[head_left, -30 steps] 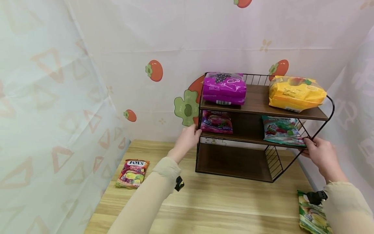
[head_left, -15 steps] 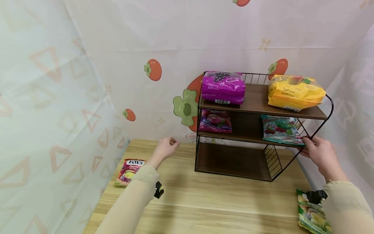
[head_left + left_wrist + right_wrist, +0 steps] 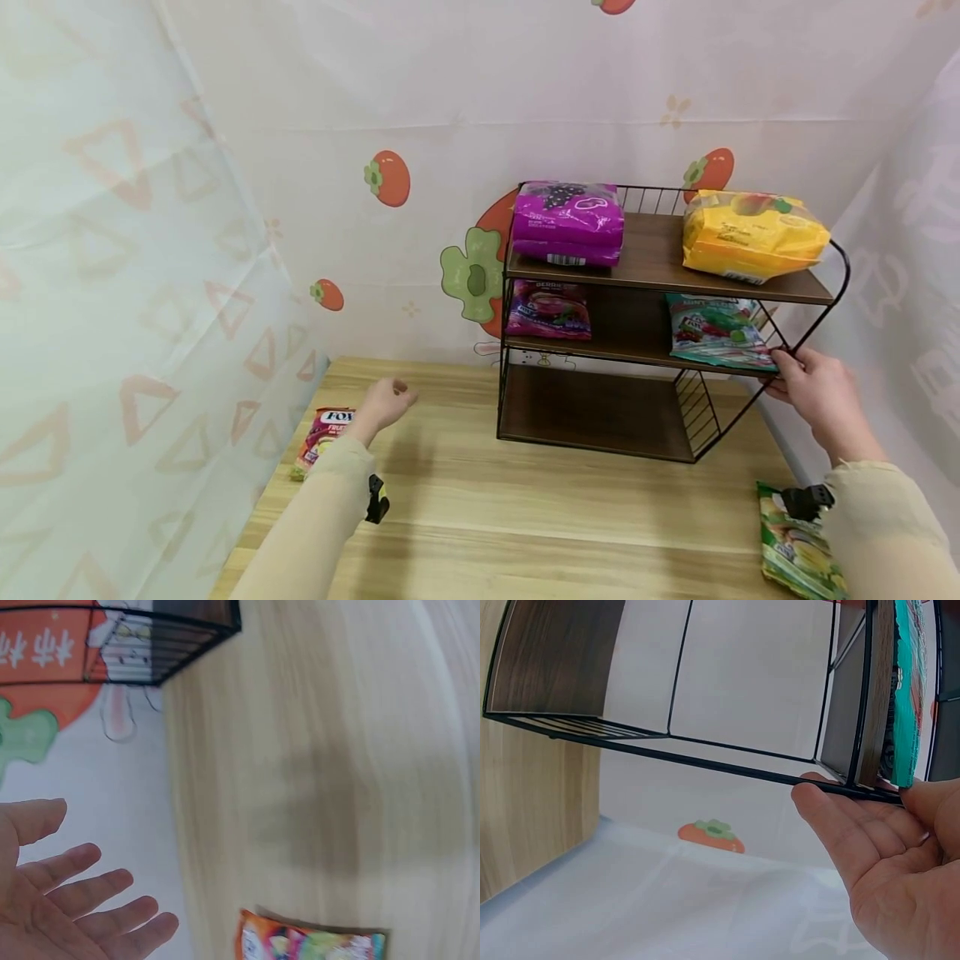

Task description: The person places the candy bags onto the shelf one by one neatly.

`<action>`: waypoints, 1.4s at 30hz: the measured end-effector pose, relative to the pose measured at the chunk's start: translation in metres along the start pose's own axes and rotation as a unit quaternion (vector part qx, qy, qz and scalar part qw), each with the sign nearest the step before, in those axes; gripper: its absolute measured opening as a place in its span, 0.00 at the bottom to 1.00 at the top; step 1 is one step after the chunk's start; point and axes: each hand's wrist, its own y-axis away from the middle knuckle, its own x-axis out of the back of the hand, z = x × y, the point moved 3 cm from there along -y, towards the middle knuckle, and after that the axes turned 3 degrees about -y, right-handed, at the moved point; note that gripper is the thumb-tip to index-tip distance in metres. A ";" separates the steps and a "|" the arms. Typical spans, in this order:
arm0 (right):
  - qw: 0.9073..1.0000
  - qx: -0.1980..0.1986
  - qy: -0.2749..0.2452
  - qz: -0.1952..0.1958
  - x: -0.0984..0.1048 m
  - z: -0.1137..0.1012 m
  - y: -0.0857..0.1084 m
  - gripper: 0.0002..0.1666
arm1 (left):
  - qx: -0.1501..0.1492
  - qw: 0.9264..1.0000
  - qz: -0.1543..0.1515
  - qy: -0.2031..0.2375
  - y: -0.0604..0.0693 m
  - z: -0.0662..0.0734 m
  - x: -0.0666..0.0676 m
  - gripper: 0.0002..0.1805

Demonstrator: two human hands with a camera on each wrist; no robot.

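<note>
My right hand pinches the right end of the middle tier of a black wire shelf rack with dark brown boards. In the right wrist view the fingers lie under the frame, and the thumb is at the edge of a teal candy bag. That bag, marked for mint, lies on the middle tier. My left hand is in the air with loose, spread fingers and nothing in them. Nearest to it is a red Fox's Fruits candy bag on the table, partly hidden by the left arm.
On the top tier sit a purple grape-pictured bag and a yellow bag. A Berries bag lies at the middle tier's left. A green bag lies on the wooden table, partly under the right forearm. Printed cloth walls surround it.
My left hand has let go of the rack's left side and moved left and down toward the Fox's Fruits bag. The right hand keeps its grip on the rack.
</note>
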 end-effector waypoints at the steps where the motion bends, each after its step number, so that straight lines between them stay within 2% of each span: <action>1: 1.000 0.001 0.002 0.001 0.000 0.000 0.000 0.30 | 0.006 1.000 -0.002 0.001 0.001 -0.004 0.001 0.30; 8: 1.000 0.001 -0.005 0.001 -0.001 -0.001 -0.001 0.30 | 0.041 0.999 -0.002 -0.018 0.008 -0.034 0.003 0.33; 13: 1.000 -0.002 -0.007 0.001 -0.001 -0.002 -0.001 0.30 | 0.052 0.998 0.000 -0.023 0.012 -0.054 0.002 0.36; 18: 1.000 -0.004 -0.001 0.003 -0.001 -0.001 -0.001 0.31 | 0.061 0.995 0.009 -0.077 0.015 -0.074 -0.001 0.36; 25: 1.000 -0.004 0.000 0.004 -0.002 -0.001 -0.001 0.30 | 0.109 0.987 0.022 -0.116 0.022 -0.097 -0.008 0.36; 31: 1.000 -0.004 0.000 0.007 -0.002 -0.001 0.000 0.29 | 0.136 0.981 0.011 -0.137 0.032 -0.111 -0.016 0.32; 36: 1.000 -0.006 -0.001 0.006 -0.002 0.000 0.000 0.30 | 0.128 0.979 0.001 -0.161 0.038 -0.118 -0.023 0.31; 42: 1.000 -0.008 -0.002 0.009 -0.002 0.001 0.000 0.29 | 0.112 0.979 0.014 -0.171 0.039 -0.121 -0.028 0.30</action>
